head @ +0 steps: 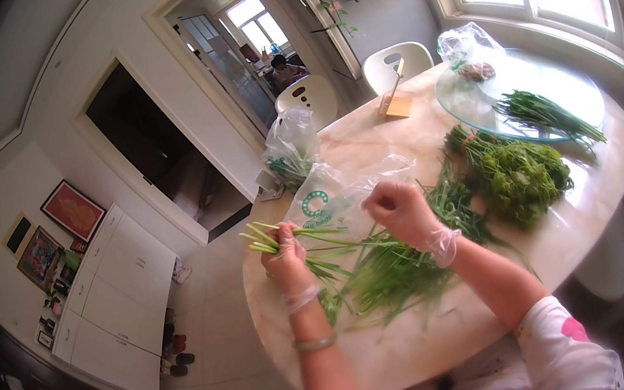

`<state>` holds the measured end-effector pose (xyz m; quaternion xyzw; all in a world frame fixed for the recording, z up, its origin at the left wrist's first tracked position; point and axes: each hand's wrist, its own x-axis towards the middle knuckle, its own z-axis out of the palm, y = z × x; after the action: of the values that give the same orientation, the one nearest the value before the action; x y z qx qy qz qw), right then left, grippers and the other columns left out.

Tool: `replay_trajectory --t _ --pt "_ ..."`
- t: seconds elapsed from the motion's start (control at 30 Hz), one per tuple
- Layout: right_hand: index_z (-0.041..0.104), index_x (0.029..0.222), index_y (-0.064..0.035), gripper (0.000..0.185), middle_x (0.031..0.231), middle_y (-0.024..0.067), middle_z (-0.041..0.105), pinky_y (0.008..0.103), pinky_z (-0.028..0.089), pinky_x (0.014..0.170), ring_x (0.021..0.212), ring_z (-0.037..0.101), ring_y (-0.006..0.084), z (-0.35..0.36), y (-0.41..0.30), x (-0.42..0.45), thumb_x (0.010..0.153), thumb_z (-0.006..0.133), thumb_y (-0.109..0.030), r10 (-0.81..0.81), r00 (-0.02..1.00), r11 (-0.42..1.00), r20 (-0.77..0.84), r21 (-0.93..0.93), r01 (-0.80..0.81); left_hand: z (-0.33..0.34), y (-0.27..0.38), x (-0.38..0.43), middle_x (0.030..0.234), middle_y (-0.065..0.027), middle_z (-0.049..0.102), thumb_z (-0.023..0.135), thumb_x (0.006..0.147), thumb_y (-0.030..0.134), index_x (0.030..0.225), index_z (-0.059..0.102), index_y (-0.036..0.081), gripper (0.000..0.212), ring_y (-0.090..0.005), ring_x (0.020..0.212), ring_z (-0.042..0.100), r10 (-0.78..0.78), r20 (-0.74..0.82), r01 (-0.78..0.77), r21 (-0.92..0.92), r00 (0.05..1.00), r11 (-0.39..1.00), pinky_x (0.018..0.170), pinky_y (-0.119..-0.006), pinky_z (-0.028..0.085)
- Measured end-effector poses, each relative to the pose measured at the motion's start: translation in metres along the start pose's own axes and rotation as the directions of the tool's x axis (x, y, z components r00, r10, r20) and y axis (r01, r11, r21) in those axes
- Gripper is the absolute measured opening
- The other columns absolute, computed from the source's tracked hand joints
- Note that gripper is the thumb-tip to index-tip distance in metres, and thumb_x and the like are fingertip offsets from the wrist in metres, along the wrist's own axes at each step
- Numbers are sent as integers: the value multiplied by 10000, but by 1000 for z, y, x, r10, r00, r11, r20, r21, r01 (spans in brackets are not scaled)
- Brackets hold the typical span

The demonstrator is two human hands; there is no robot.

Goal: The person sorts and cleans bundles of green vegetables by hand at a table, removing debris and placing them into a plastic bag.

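Note:
My left hand (285, 252), in a clear plastic glove, grips a small bunch of green stalks (261, 238) whose pale cut ends point left. Long thin leaves from it trail right across the table. My right hand (401, 212), gloved too, is raised with its fingers curled in, and I see nothing held in it. Beneath it spreads a loose pile of long green leaves (395, 276), probably garlic chives, partly hidden by my right wrist. A printed clear plastic bag (327, 199) lies flat just beyond both hands.
Right of the pile lies a bunch of leafy green herbs (519, 178). On the glass turntable (565, 81) rest another bunch of chives (545, 111) and a knotted bag (468, 47). A wooden stand (397, 106) and another filled bag (292, 141) stand farther back. A person (286, 72) sits beyond the doorway.

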<state>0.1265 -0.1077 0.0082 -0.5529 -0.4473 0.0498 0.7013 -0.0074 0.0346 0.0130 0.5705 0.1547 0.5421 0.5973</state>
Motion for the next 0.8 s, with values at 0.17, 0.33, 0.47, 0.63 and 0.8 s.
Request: replay_trajectory --t 0.17,0.33,0.47,0.63,0.8 --pt "592 768 34 63 672 45 591 210 431 579 629 506 52 -32 -7 15 767 607 -27 -100 992 993 -75 -65 95 -42 16 15 518 78 318 555 854 216 767 529 62 178 -9 405 216 80 -239 -91 -36 968 995 374 -181 140" --pt "644 758 -27 55 742 111 621 274 460 607 638 587 207 -33 -17 10 711 623 -45 -71 970 968 234 -217 124 -76 26 22 597 38 423 558 852 248 800 530 64 193 -28 411 238 112 -417 -144 -45 902 988 381 -189 178" --pt "671 775 -108 154 745 92 637 338 473 655 721 603 263 -19 -12 -3 669 664 -221 201 722 802 663 -534 267 -82 24 25 724 2 512 555 853 250 821 526 59 196 -35 421 263 80 -451 -138 -98 889 986 385 -192 199" --pt "664 764 -127 153 709 95 622 371 465 646 700 598 285 -5 -2 -5 682 656 -256 274 724 672 633 -664 327 -81 26 22 719 4 508 552 855 251 827 527 59 196 -36 426 268 83 -445 -150 -118 892 982 388 -191 200" --pt "631 902 -76 229 759 156 606 369 461 671 718 582 320 -5 22 0 716 517 -4 77 935 816 346 -560 141 -66 33 17 717 5 505 548 857 259 834 523 59 203 -38 432 265 98 -399 -161 -125 912 979 391 -193 198"
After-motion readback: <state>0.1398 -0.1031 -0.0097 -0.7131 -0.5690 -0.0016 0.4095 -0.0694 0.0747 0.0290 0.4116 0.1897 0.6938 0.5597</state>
